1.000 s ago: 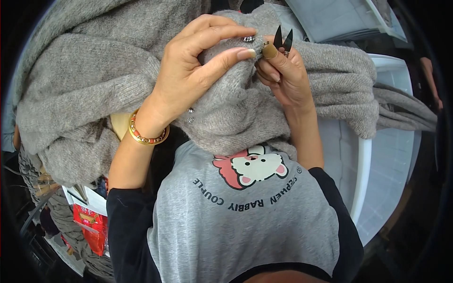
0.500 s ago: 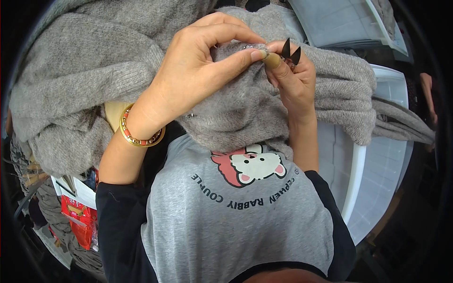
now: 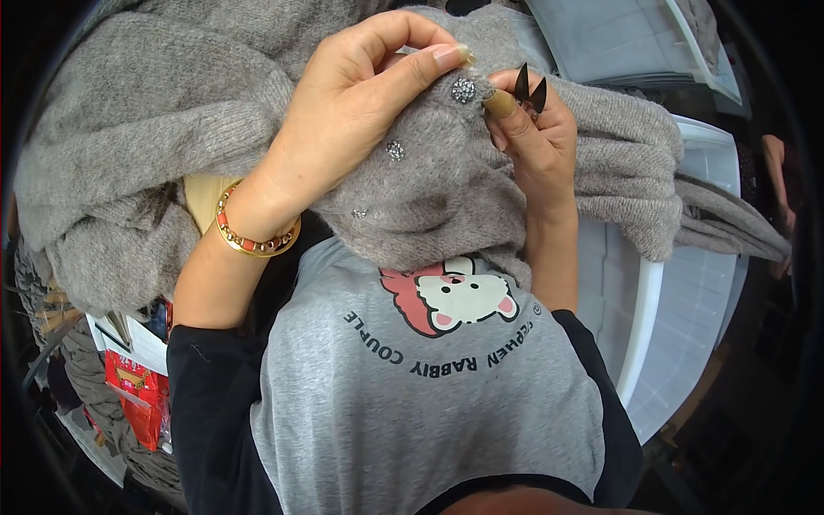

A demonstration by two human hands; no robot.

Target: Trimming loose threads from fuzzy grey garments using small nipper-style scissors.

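A grey knit garment point(image 3: 438, 202) with sparkly round buttons lies bunched before me. One button point(image 3: 463, 89) sits near its upper edge, with another button point(image 3: 395, 151) lower down. Above the upper button, my left hand point(image 3: 352, 107) pinches thumb and forefinger together; what lies between the tips is too small to make out. My right hand point(image 3: 542, 137) grips the fabric edge beside that button, its thumb tip under a yellowish-brown cover. Two pointed black blades point(image 3: 530, 91), like those of thread snips, stick up from the same hand; their handle is hidden.
More grey knitwear point(image 3: 146, 112) is heaped at the left. A folded knit piece point(image 3: 622, 154) lies across the rim of a translucent plastic bin point(image 3: 657, 300) at the right. Another bin point(image 3: 635, 43) stands behind. Red packets point(image 3: 142, 399) lie at the lower left.
My left hand has lifted up and left off the fabric edge, baring the sparkly buttons. My right hand stays nearly in place, still gripping the garment.
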